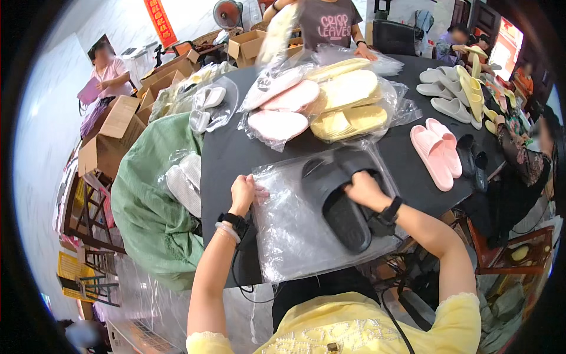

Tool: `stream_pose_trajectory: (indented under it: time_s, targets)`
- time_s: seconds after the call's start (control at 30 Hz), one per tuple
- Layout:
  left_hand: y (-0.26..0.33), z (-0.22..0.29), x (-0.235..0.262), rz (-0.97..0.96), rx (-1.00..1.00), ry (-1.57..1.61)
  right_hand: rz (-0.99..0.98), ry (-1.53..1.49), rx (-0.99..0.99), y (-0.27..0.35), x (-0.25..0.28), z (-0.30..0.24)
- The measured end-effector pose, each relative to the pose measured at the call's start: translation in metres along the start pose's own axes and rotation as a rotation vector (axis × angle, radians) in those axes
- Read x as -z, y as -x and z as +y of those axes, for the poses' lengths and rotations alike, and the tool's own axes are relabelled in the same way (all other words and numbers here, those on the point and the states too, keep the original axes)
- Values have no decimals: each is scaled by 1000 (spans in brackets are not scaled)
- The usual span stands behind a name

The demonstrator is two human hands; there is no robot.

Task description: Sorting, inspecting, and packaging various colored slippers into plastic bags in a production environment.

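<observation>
Flat at the table's near edge lies a stack of clear plastic bags (283, 236). My left hand (243, 193) is closed on the left edge of the top bag, near its upper corner. A pair of black slippers (346, 227) rests over the right part of the bags, soles slanting toward me. My right hand (365, 190) is closed on the slippers near their straps, its fingertips partly hidden. Whether the slippers lie on the bag or partly inside it, I cannot tell.
Bagged pink slippers (277, 125) and bagged yellow slippers (348, 97) are piled ahead. Unwrapped pink slippers (436, 154), more black ones (471, 159) and grey ones (448, 88) sit to the right. A green sack (147, 200) bulges at left. A person (330, 23) stands across the table.
</observation>
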State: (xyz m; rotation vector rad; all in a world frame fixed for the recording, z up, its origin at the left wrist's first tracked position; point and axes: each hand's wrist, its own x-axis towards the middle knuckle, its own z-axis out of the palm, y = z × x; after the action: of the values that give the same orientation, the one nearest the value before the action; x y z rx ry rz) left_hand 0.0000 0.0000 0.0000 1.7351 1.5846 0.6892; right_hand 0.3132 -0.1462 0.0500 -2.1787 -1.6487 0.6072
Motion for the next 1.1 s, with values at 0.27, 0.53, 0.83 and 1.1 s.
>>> stream_pose_trajectory:
  time_s: [0.27, 0.53, 0.83, 1.1]
  targets:
    - [56, 39, 33, -204, 217, 535, 163, 48, 14, 3, 7, 7]
    - [200, 42, 58, -555, 289, 494, 190, 27, 43, -3, 4, 24]
    - [244, 45, 30, 424, -481, -350, 88, -28, 16, -6, 17, 22]
    - [262, 41, -14, 36, -510, -412, -55, -199, 452, 39, 49, -44]
